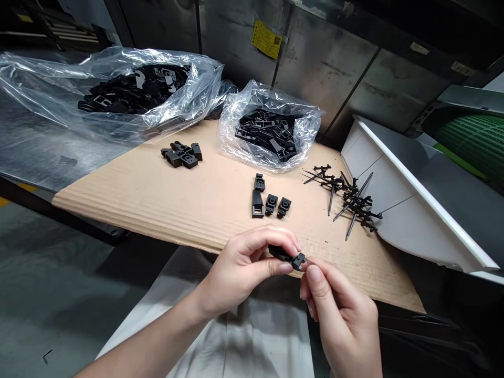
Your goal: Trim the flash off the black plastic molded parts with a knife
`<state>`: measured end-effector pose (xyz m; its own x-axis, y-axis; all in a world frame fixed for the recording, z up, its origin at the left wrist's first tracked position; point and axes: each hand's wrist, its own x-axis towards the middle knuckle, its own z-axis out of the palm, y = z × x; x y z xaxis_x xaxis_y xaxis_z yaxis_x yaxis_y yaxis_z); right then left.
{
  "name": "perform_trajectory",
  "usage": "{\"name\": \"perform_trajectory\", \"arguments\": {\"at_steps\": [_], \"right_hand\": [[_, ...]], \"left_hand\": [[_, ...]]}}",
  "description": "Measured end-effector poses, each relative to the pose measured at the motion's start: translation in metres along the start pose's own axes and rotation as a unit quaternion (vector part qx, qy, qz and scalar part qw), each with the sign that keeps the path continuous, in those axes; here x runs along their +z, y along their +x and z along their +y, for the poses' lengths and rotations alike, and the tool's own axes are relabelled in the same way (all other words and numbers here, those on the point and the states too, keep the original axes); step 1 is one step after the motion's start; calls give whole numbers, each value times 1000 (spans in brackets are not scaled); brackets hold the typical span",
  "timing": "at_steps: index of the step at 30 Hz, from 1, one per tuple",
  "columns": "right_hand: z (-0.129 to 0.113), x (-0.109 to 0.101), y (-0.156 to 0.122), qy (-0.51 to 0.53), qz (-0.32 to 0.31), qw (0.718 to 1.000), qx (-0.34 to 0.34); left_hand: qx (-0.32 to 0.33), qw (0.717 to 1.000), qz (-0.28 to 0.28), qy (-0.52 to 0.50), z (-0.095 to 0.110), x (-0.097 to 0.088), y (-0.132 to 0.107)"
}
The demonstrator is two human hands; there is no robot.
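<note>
My left hand point(246, 265) pinches a small black plastic clip point(289, 256) between thumb and fingers, just in front of the cardboard sheet's near edge. My right hand point(338, 310) is curled, its thumb and forefinger closed on the clip's right end. Beyond my hands, three loose black clips point(268, 199) lie on the cardboard sheet point(157, 194). A small cluster of black clips point(181, 154) sits farther left.
Two clear plastic bags of black parts stand at the back: a large bag point(129, 86) on the left and a smaller bag point(270, 131) at the centre. A heap of thin black sprue sticks point(348, 199) lies beside a white chute point(413, 199) on the right.
</note>
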<state>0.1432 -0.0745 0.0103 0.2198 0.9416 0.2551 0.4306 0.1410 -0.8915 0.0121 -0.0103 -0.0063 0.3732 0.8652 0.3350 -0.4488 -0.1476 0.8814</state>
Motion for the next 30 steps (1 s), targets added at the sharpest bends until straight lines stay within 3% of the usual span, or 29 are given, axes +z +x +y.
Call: {"name": "perform_trajectory", "arguments": {"at_steps": [4,10,19,24,30], "right_hand": [[-1,1,-2,19,-13,1000,1],[0,0,-2,-3,21,1000,-7],[4,-5,3,-51,-19,997,-55],[2,-3,1,-28,-25,999,-27],[3,0,-4,44,36,998,34]], "left_hand": [[5,1000,6,11,0,1,0],[-1,1000,7,11,0,1,0],[8,1000,8,21,0,1,0],[8,1000,11,19,-1,2,0],[-15,1000,13,17,2,2,0]]}}
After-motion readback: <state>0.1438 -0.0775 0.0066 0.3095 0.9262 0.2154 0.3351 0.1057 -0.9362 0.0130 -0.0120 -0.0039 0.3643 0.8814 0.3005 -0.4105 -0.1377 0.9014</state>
